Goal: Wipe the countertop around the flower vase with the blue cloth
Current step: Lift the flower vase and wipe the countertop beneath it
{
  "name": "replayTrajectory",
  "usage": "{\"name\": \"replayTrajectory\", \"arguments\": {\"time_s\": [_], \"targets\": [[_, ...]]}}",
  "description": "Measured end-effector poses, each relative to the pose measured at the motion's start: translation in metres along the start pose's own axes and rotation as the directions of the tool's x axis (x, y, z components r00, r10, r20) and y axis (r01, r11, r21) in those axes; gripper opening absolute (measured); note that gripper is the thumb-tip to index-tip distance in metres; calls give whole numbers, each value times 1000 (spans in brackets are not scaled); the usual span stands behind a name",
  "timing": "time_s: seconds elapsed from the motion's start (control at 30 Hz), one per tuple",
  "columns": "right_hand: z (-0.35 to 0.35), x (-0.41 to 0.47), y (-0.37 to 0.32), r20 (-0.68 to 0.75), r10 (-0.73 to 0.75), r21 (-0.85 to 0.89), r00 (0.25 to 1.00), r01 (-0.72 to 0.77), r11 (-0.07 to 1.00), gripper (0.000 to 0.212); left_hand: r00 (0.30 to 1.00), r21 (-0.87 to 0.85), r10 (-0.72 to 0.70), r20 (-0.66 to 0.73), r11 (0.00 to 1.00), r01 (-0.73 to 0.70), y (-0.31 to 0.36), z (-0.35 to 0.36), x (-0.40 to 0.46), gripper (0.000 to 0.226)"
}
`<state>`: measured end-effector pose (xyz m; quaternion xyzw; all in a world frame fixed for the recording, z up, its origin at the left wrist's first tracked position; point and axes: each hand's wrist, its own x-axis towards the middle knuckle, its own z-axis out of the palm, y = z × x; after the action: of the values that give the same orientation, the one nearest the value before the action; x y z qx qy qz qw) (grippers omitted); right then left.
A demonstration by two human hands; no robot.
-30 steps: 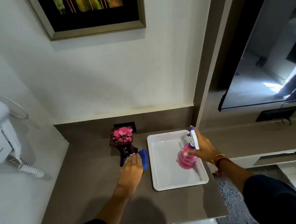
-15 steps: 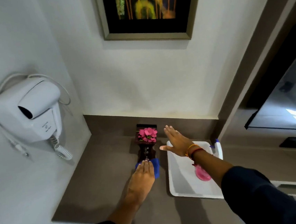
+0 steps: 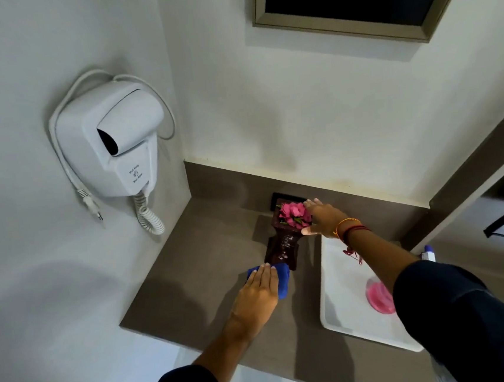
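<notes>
The blue cloth [image 3: 279, 280] lies flat on the grey-brown countertop [image 3: 197, 276], pressed right up against the front foot of the dark flower vase [image 3: 283, 246]. The left hand [image 3: 259, 298] sits on top of it, palm down, fingers straight and close together, fingertips reaching the cloth's far edge; blue shows beyond the fingertips and along the right side of the hand. The vase stands upright near the back wall, pink flowers [image 3: 294, 214] crowding its top. And there's the right hand [image 3: 324, 219], at the vase's rim on the right side, fingers spread loosely around the top by the blooms, thumb pointing toward the vase's neck; whether it actually grips the rim, I cannot tell. Red and orange threads circle that wrist. Just to the right, a white tray [image 3: 341, 302] rests on the counter, holding a spray bottle [image 3: 379, 300] with pink liquid, partly hidden by the dark sleeve. Over on the left wall hangs a white hair dryer [image 3: 110, 139] with its coiled cord, and a framed picture [image 3: 346, 0] hangs above the counter.
</notes>
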<state>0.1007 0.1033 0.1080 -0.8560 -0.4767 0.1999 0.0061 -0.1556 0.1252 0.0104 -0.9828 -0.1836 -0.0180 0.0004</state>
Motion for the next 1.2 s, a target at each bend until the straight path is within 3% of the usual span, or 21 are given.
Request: {"name": "replayTrajectory", "arguments": {"time_s": [0.07,0.13,0.2,0.27,0.3,0.33,0.4,0.47,0.57,0.7,0.87,1.03,1.2], "targets": [[3,1,1,-33,13,16,999,-13,1000,84,998,-86,-68,-8,994,67,2,7,14,64],[6,0,1,-44,28,41,999,-26,999,81,955,-263,-298,-12,922,284,2,1,28,60],[8,-1,1,-46,44,62,998,-41,997,82,837,-514,-545,56,703,492,5,-10,46,56],[9,1,0,-50,46,63,998,-42,997,81,684,-739,-714,152,377,558,13,-19,66,56],[8,1,1,-47,45,54,998,-42,998,81,633,-791,-758,159,285,541,21,-21,77,57],[8,2,1,-46,43,44,998,-41,998,82,624,-818,-770,134,269,508,33,-20,88,59],[7,2,1,-50,48,32,998,-46,998,84,654,-810,-754,60,347,473,59,-14,105,64],[7,2,0,-55,44,21,998,-43,999,83,722,-801,-686,92,379,463,83,-8,116,70],[8,7,1,-61,31,18,998,-30,999,73,738,-739,-672,65,465,489,99,19,124,66],[10,9,2,-74,15,22,997,-13,1000,68,800,-577,-599,-44,669,469,97,53,120,58],[12,10,7,-81,-3,17,997,5,1000,69,892,-468,-442,-90,810,354,81,83,104,69],[10,10,6,-75,-5,5,997,6,1000,65,936,-309,-352,-23,893,328,67,95,97,82],[9,9,5,-67,-8,-1,998,8,1000,65,951,-276,-256,172,914,296,68,105,92,70]]}}
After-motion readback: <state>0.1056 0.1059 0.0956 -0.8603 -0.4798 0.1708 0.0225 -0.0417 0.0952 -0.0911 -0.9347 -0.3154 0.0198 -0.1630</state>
